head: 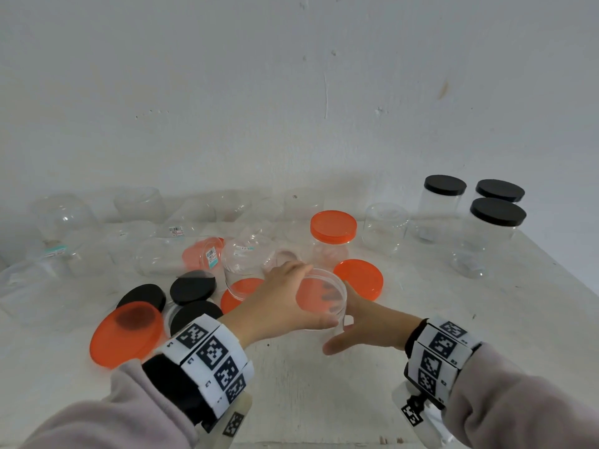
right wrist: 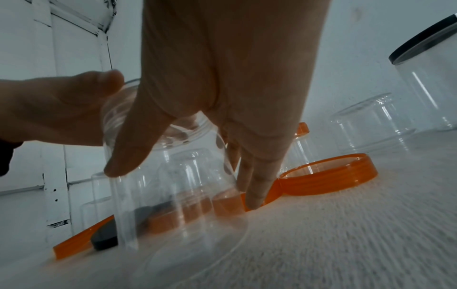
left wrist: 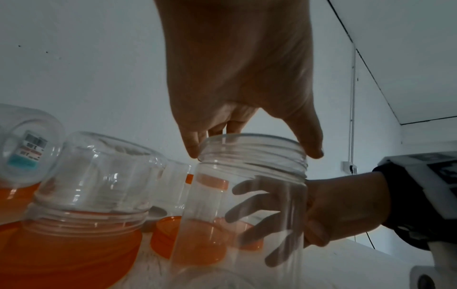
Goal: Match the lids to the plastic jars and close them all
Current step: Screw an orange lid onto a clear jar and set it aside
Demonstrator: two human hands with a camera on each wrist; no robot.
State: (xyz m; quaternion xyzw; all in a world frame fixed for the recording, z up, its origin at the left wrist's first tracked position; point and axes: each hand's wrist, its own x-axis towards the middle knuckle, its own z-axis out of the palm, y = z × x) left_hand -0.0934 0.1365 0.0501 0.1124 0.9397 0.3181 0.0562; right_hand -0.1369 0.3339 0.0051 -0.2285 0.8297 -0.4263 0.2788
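A white table (head: pixel 356 400) is seen against a white wall (head: pixel 291 76). Clear jars, mostly lidless and several upended or on their sides, are spread across the table's back and left. At the right rear, three black-lidded jars (head: pixel 444 202) are stood together; further left, one orange-lidded jar (head: pixel 333 236) is stood upright. Loose orange lids (head: pixel 126 333) and black lids (head: pixel 193 286) are laid on the left, and another orange lid (head: pixel 359 279) is laid just right of the hands.

Near the table's centre, an open jar (head: pixel 322 298) is kept upright on the table between both hands. Its threaded rim is grasped from above by the left hand (head: pixel 282 303), fingers and thumb curled onto it. Its side wall is wrapped by the right hand (head: pixel 366 322), fingers spread around the far side and the thumb stretched out on the near side.
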